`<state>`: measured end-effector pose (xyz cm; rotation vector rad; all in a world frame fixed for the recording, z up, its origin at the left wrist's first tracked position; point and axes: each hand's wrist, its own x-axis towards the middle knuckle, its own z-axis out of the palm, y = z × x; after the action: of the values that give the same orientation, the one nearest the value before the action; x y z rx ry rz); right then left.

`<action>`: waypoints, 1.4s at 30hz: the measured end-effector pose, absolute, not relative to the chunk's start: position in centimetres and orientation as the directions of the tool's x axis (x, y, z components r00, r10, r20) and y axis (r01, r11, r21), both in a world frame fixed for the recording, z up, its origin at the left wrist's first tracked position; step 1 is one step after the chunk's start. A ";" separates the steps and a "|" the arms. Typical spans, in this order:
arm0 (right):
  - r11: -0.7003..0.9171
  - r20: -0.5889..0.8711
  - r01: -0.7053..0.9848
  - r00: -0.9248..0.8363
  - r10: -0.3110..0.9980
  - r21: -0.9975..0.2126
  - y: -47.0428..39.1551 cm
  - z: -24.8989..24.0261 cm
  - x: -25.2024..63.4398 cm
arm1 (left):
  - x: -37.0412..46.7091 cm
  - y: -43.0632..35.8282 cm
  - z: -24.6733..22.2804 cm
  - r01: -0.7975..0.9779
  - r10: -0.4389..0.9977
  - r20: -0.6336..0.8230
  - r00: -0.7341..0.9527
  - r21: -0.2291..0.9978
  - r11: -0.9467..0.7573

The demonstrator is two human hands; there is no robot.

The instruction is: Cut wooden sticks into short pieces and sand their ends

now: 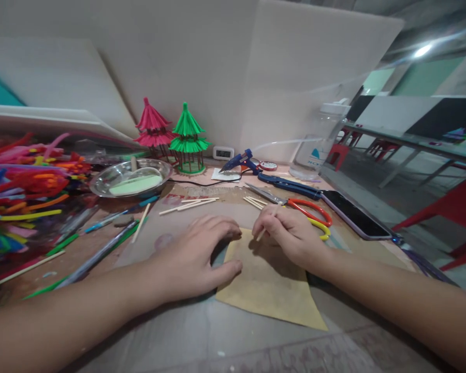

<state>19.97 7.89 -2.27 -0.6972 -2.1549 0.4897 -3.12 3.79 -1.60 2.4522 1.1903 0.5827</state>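
A yellow-brown sheet of paper (272, 295) lies on the covered tabletop in front of me. My left hand (202, 256) rests at its left edge, thumb and fingers spread apart, with nothing held. Above the upper part of the sheet, my right hand (289, 235) pinches a thin pale stick (263, 234), tilted with its lower end towards the paper. Several wooden sticks (190, 205) lie beyond my left hand, and more sticks (254, 202) lie beyond the right one. Scissors (308, 207) with orange and yellow handles are just behind my right hand.
Colourful pipe cleaners (23, 191) are heaped at the left, beside a metal bowl (130, 178). Red (153, 124) and green (186, 140) pagoda models stand behind. A blue glue gun (238, 161), a blue cutter (289, 185), a clear bottle (314, 147) and a phone (355, 215) are further back and right.
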 end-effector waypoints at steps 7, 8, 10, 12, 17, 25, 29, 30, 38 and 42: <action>0.794 0.449 0.276 -0.704 0.551 -0.541 7.8 -2.4 19.3 | -2.8 3.8 -1.7 0.667 0.772 0.142 0.620 0.421 -0.614; 0.820 0.446 0.285 -0.727 0.522 -0.496 7.9 -2.4 19.3 | -2.8 3.8 -1.8 0.669 0.774 0.142 0.618 0.422 -0.612; 0.851 0.440 0.332 -0.745 0.502 -0.408 8.1 -2.4 19.3 | -2.7 3.9 -1.8 0.675 0.779 0.139 0.611 0.422 -0.605; 0.844 0.423 0.383 -0.739 0.524 -0.375 8.3 -2.3 19.4 | -2.7 4.0 -1.9 0.687 0.789 0.132 0.600 0.421 -0.592; 0.854 0.460 0.312 -0.738 0.493 -0.416 8.6 -2.5 19.2 | -2.8 4.0 -1.9 0.677 0.775 0.130 0.619 0.412 -0.610; 0.839 0.453 0.347 -0.720 0.525 -0.420 8.7 -2.5 19.1 | -2.8 3.9 -2.1 0.681 0.789 0.169 0.591 0.420 -0.600; 0.820 0.456 0.398 -0.689 0.563 -0.411 8.7 -2.4 18.9 | -2.8 3.9 -2.0 0.696 0.791 0.163 0.589 0.395 -0.600; 0.804 0.443 0.403 -0.682 0.582 -0.437 8.8 -2.4 18.9 | -2.7 3.9 -2.0 0.695 0.787 0.159 0.596 0.390 -0.604; 0.819 0.446 0.408 -0.694 0.565 -0.403 8.7 -2.6 18.7 | -2.7 3.9 -1.9 0.697 0.795 0.161 0.585 0.400 -0.595; 0.854 0.441 0.378 -0.738 0.511 -0.358 8.5 -2.7 18.6 | -2.7 4.0 -2.0 0.690 0.787 0.169 0.593 0.399 -0.605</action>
<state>18.57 8.54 -2.71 -0.6476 -2.4895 0.3318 -2.69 4.00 -1.98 2.5326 1.2070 0.4775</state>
